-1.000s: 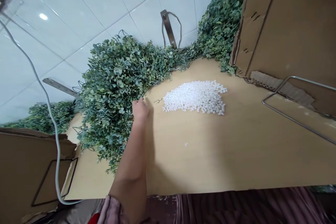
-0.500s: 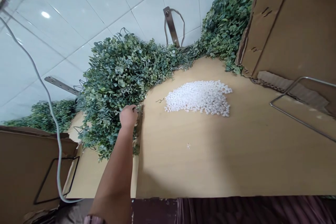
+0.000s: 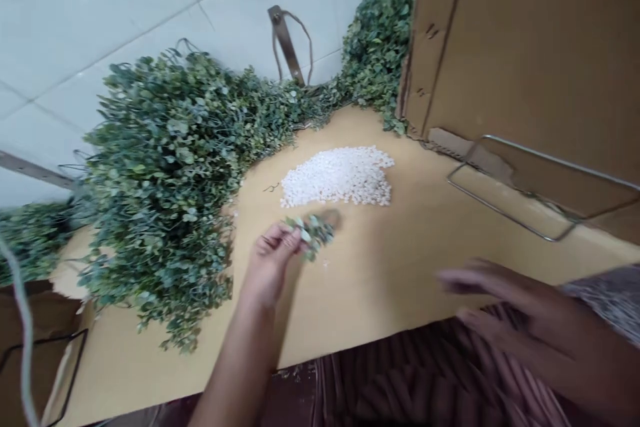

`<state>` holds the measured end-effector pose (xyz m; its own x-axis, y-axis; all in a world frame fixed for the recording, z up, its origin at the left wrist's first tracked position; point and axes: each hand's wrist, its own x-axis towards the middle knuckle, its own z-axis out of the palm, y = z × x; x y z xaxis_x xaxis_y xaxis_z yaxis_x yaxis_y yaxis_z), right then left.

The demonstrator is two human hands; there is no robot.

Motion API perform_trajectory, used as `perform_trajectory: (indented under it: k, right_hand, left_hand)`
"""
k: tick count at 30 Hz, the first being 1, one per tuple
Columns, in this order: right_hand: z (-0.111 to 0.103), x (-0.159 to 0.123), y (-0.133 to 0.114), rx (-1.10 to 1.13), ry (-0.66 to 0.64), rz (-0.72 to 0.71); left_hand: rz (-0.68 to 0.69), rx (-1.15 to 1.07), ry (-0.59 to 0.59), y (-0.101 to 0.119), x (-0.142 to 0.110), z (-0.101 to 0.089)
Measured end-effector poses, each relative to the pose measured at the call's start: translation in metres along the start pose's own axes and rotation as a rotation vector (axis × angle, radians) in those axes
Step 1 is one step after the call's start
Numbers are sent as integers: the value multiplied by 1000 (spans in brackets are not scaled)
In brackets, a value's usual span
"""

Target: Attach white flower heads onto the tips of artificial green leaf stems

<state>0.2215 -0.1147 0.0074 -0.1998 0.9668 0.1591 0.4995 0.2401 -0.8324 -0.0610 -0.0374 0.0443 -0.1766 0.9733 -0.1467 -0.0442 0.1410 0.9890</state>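
Left hand (image 3: 274,255) pinches a leafy sprig (image 3: 314,235) between its fingers; right hand (image 3: 520,320), blurred, seems to hold its fingers apart, near the worktop (image 3: 400,253).

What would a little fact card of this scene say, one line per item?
Left hand: left hand pinching a small green leafy sprig
Right hand: blurred right hand, apparently holding nothing
White: heap of small white pieces on the pale tan board
Greenery: large pile of green leafy sprigs, left of the heap
Upper right: brown cardboard
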Motion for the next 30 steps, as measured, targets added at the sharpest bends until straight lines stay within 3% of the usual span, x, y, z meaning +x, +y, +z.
perform_trajectory:
  k: [3,7,11,16,19,22,27,30]
  right_hand:
    - [20,27,-15,55,-67,44]
    - [44,52,-18,233,-35,105]
    - [47,54,-8,312,-23,137]
    - [39,57,-8,19,198,-42]
    - [41,62,-15,3,65,-147]
    - [48,66,-16,3,-67,-117]
    - [57,67,-9,-102,-22,-75]
    - [61,66,-3,-114,69,-125]
  left_hand:
    - [-170,-162,-110,-28,-29,40]
    - [-211,-233,-158,-47,-37,61]
    - [-216,-136,-191,-47,-34,62]
    - [-195,-49,-233,-44,-34,66]
    - [-173,-79,-250,-44,-34,70]
    - [-160,-105,-229,-45,-35,71]
    - [-136,-19,-229,-47,-36,65]
    - [12,214,-187,-44,-28,53]
